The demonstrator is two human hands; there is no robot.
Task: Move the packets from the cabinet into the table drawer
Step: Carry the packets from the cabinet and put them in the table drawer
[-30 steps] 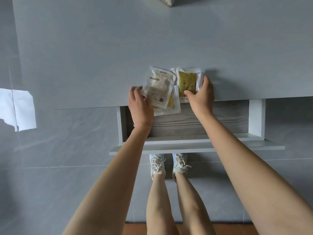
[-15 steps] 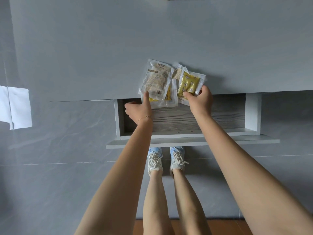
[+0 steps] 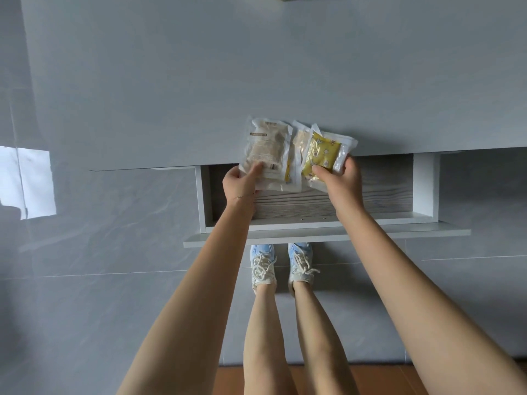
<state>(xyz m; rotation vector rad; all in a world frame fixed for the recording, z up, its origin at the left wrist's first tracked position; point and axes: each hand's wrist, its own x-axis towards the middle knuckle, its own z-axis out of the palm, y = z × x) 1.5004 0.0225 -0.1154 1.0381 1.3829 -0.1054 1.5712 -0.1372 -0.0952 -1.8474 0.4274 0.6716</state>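
left hand [image 3: 241,182] fingers [image 3: 254,170] pinch beige packet [image 3: 265,146], second packet [image 3: 293,175] tucked behind | right hand [image 3: 343,182] fingers [image 3: 320,171] grasp yellow packet [image 3: 322,153] just beside | packets over desk [image 3: 256,67] edge | open drawer [image 3: 385,192] beneath both hands

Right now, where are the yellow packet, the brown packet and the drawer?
yellow packet [image 3: 322,153], head view, on its yellow printed middle.
brown packet [image 3: 265,146], head view, on its printed front.
drawer [image 3: 296,205], head view, on its bare wooden floor.
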